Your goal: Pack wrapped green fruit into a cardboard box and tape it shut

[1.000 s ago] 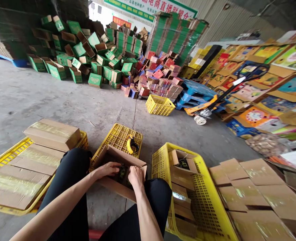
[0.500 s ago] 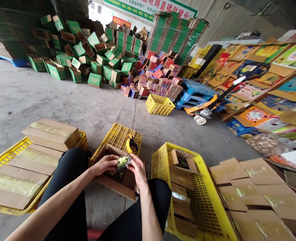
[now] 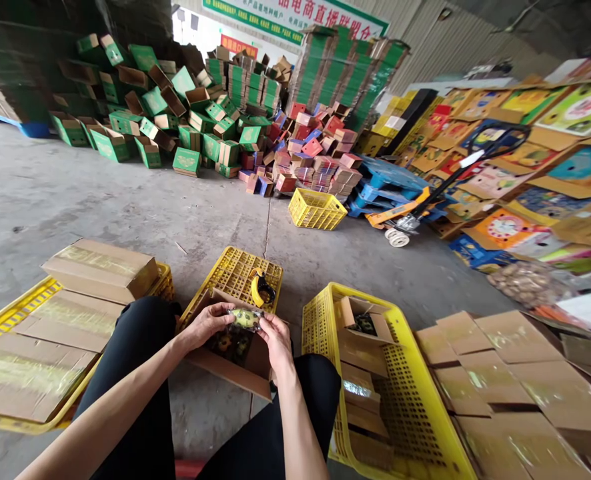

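Observation:
An open cardboard box [image 3: 225, 363] rests on an upturned yellow crate [image 3: 235, 270] between my knees. My left hand [image 3: 206, 325] and my right hand [image 3: 276, 337] both pinch a small clear-wrapped packet with yellow-green contents [image 3: 246, 317], held level just above the box. More dark packets lie inside the box. A yellow and black tape dispenser [image 3: 259, 289] sits on the crate right behind the box.
Sealed taped cartons [image 3: 100, 267] lie on a yellow crate at my left. At my right a yellow crate [image 3: 415, 407] holds open boxes; more sealed cartons [image 3: 505, 380] lie beyond it. Across the concrete floor are heaps of green and red boxes [image 3: 195, 120], a yellow crate [image 3: 316, 208] and a pallet jack [image 3: 415, 213].
Both hands were down inside the box a second ago. They have lifted one wrapped packet out and now hold it flat above the opening.

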Available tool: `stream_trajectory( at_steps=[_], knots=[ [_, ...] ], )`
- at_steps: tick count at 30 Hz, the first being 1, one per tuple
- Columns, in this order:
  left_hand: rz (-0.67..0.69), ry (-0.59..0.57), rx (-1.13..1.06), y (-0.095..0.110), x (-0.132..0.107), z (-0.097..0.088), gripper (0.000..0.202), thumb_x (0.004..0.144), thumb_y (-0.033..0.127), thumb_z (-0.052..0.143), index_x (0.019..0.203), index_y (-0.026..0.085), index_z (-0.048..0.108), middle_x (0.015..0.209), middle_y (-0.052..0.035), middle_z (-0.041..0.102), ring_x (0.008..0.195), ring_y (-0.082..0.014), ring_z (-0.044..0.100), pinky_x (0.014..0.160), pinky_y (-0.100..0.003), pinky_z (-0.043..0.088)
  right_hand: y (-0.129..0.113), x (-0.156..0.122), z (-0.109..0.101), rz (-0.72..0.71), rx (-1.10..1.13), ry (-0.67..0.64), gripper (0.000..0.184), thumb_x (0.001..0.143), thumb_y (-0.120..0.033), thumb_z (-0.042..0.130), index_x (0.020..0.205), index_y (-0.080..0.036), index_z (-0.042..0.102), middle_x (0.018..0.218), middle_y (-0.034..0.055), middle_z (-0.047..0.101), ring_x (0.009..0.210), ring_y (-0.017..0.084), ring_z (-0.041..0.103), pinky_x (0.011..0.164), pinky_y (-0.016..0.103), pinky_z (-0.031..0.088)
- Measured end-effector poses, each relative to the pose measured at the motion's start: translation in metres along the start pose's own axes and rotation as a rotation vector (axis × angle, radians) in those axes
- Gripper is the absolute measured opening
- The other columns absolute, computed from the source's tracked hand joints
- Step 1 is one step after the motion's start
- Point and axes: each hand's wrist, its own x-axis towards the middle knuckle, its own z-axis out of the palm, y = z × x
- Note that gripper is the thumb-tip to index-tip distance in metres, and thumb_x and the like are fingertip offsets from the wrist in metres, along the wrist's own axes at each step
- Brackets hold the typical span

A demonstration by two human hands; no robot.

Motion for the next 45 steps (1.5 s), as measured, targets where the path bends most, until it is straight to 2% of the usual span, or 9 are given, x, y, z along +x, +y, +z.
stream_trajectory(
  at_steps=[5, 10, 17, 21, 26, 31, 35, 40, 45],
  knots=[
    [0.013, 0.076, -0.088, 0.000, 0.002, 0.000, 0.048, 0.063, 0.036, 0.105, 0.099, 0.014, 0.081, 0.095, -0.0068, 0.082, 0.083, -0.0181, 0.075, 0.084, -0.029, 0.057, 0.001, 0.002, 0.001, 0.007, 0.063, -0.012, 0.045, 0.064, -0.050, 0.098, 0.094, -0.023, 0.078, 0.106, 0.0057, 0.080, 0.098, 0.022, 0.074, 0.088, 0.035, 0.059],
    [0.063, 0.115, -0.048, 0.000, 0.001, -0.003, 0.043, 0.064, 0.042, 0.104, 0.083, 0.014, 0.077, 0.083, -0.0044, 0.078, 0.076, -0.0164, 0.072, 0.080, -0.029, 0.059, 0.002, 0.002, 0.000, 0.003, -0.017, -0.024, 0.047, 0.067, -0.055, 0.096, 0.096, -0.023, 0.079, 0.105, 0.0056, 0.080, 0.097, 0.022, 0.073, 0.085, 0.033, 0.058],
    [0.082, 0.110, 0.008, -0.001, 0.003, -0.004, 0.045, 0.066, 0.048, 0.101, 0.077, 0.016, 0.072, 0.080, -0.0017, 0.074, 0.074, -0.0145, 0.069, 0.075, -0.026, 0.057, 0.004, 0.004, -0.001, 0.002, -0.040, 0.058, 0.048, 0.065, -0.059, 0.096, 0.090, -0.022, 0.079, 0.093, 0.0031, 0.079, 0.085, 0.019, 0.071, 0.076, 0.029, 0.055],
    [0.051, 0.086, 0.012, 0.002, 0.000, -0.001, 0.044, 0.070, 0.051, 0.099, 0.085, 0.018, 0.074, 0.082, -0.0009, 0.073, 0.074, -0.0137, 0.068, 0.071, -0.024, 0.056, 0.004, 0.005, -0.001, -0.019, -0.038, 0.067, 0.048, 0.063, -0.059, 0.096, 0.088, -0.022, 0.078, 0.089, 0.0025, 0.078, 0.083, 0.019, 0.070, 0.075, 0.029, 0.055],
    [-0.053, -0.073, 0.075, 0.007, -0.008, 0.003, 0.053, 0.079, 0.050, 0.093, 0.122, 0.025, 0.076, 0.119, -0.0080, 0.077, 0.099, -0.0217, 0.074, 0.084, -0.032, 0.059, 0.001, 0.003, 0.001, -0.029, -0.050, 0.038, 0.047, 0.063, -0.059, 0.096, 0.087, -0.022, 0.079, 0.093, 0.0047, 0.079, 0.086, 0.022, 0.071, 0.078, 0.032, 0.057],
    [0.001, -0.082, 0.125, 0.008, -0.008, 0.003, 0.043, 0.079, 0.047, 0.094, 0.109, 0.021, 0.079, 0.114, -0.0090, 0.078, 0.101, -0.0225, 0.073, 0.084, -0.029, 0.058, 0.003, 0.003, 0.001, -0.025, -0.054, 0.030, 0.045, 0.065, -0.058, 0.095, 0.088, -0.022, 0.079, 0.093, 0.0036, 0.079, 0.088, 0.022, 0.071, 0.080, 0.033, 0.056],
    [0.043, -0.083, 0.128, 0.009, -0.007, 0.003, 0.046, 0.076, 0.042, 0.097, 0.112, 0.022, 0.079, 0.116, -0.0087, 0.078, 0.105, -0.0239, 0.073, 0.089, -0.031, 0.058, 0.003, 0.004, 0.000, -0.036, -0.062, 0.020, 0.046, 0.067, -0.058, 0.094, 0.093, -0.023, 0.080, 0.099, 0.0047, 0.080, 0.096, 0.024, 0.073, 0.087, 0.035, 0.057],
    [0.092, -0.031, 0.104, 0.013, -0.010, 0.006, 0.050, 0.070, 0.037, 0.100, 0.114, 0.023, 0.080, 0.117, -0.0070, 0.078, 0.094, -0.0209, 0.074, 0.082, -0.028, 0.057, 0.000, 0.000, 0.000, -0.008, -0.109, -0.060, 0.050, 0.071, -0.058, 0.093, 0.109, -0.027, 0.082, 0.124, 0.0087, 0.079, 0.124, 0.030, 0.070, 0.101, 0.042, 0.058],
    [0.047, -0.080, 0.042, 0.018, -0.014, 0.011, 0.056, 0.066, 0.031, 0.103, 0.117, 0.022, 0.079, 0.108, -0.0062, 0.081, 0.090, -0.0205, 0.075, 0.085, -0.029, 0.056, -0.001, -0.006, 0.002, 0.056, -0.054, -0.200, 0.055, 0.073, -0.054, 0.093, 0.120, -0.027, 0.083, 0.133, 0.0093, 0.077, 0.126, 0.032, 0.071, 0.102, 0.047, 0.061]
  ],
)
